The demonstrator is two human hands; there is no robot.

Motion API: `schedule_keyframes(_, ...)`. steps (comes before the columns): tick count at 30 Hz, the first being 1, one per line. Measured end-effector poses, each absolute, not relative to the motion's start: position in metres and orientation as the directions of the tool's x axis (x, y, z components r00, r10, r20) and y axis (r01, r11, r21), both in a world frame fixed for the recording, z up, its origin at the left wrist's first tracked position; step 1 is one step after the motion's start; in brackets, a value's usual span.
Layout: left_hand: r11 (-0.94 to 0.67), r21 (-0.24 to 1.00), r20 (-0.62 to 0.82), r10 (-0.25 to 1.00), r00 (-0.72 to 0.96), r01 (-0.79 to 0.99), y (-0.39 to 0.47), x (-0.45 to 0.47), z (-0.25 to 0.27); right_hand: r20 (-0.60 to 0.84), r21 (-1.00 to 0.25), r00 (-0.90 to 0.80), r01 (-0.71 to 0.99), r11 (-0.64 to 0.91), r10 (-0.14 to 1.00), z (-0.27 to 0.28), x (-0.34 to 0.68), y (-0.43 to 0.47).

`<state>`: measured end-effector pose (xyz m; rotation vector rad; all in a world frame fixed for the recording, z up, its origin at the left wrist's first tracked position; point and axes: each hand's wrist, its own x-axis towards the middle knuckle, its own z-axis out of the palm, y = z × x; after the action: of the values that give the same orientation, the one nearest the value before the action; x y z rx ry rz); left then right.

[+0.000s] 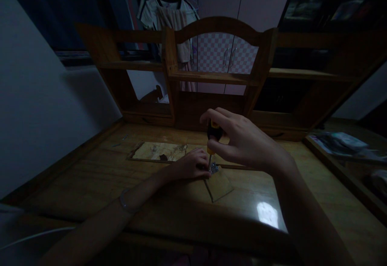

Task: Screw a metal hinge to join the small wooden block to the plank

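My right hand is closed around the black and yellow handle of a screwdriver, held upright with its shaft pointing down. The tip reaches a small metal hinge or bracket at the top corner of a square wooden board. My left hand rests low beside the shaft, its fingers curled and the fingertips close to the screwdriver tip. Whatever those fingers pinch is too small and dark to make out. A longer wooden board with a stained, worn face lies behind my left hand.
All this lies on a glossy wooden desk. A wooden shelf unit with small drawers stands along the back edge. At the right, papers and plastic-wrapped items lie beyond a raised wooden edge. A white cable runs at the lower left.
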<state>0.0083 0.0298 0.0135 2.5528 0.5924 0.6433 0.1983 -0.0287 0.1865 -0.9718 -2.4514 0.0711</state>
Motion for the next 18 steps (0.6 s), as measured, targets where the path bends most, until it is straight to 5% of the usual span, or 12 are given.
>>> schedule_keyframes(18, -0.818, 0.502, 0.354, 0.492, 0.795, 0.282, 0.0287, 0.0079, 0.0143, 0.444, -0.243, -0.608, 0.625, 0.741, 0.658, 0.1844, 0.1979, -0.0275)
